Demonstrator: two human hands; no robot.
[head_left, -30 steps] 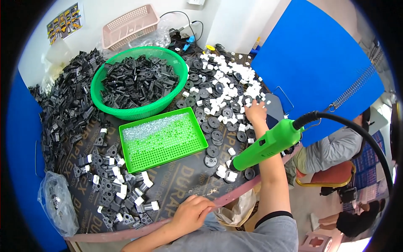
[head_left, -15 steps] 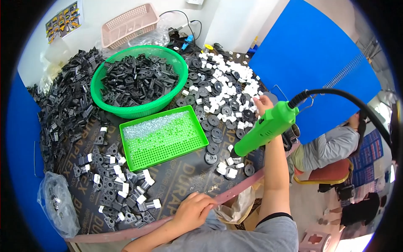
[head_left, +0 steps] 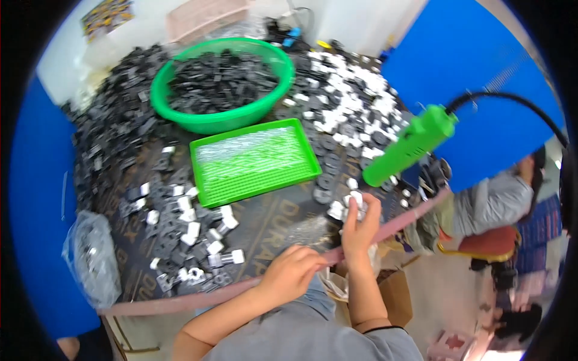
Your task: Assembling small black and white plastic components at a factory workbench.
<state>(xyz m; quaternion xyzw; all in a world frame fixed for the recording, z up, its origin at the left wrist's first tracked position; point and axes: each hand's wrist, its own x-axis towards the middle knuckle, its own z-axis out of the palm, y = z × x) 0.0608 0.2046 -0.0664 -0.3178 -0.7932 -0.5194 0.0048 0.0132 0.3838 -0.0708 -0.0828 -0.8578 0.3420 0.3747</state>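
My left hand rests at the table's near edge, fingers curled together; anything inside them is hidden. Just to its right, my right hand has thumb and fingers closing round a small white plastic piece, blurred by motion. Other white pieces lie beside its fingertips. Above that hand hangs a green electric screwdriver on a black cable. Black round discs lie in a column beyond. A green perforated tray with silvery screws sits at the table's middle.
A green basket of black parts stands behind the tray, beside a heap of black parts. White pieces and discs are piled at far right. Black-and-white assemblies and a clear plastic bag lie left. A person sits at right.
My right hand has come back from the far-right pile to the small white pieces near the edge. The view has shifted, and my left hand stays by the edge.
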